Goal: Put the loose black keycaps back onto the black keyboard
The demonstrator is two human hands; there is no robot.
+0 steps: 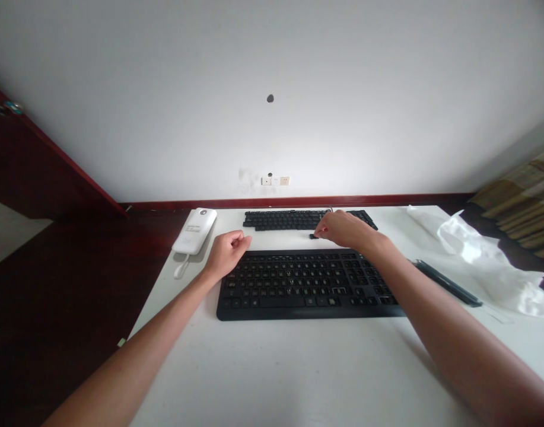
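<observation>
The left hand point(228, 254) curls closed by the keyboard point(280, 301); the right hand point(343, 228), pinch unclear, needs a light touch at the small black piece point(313, 236).

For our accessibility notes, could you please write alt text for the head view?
A person's right hand is at a small black piece between a black keyboard and rows of black keys on a white table; the left hand, curled, is at the keyboard's far left corner.
</observation>
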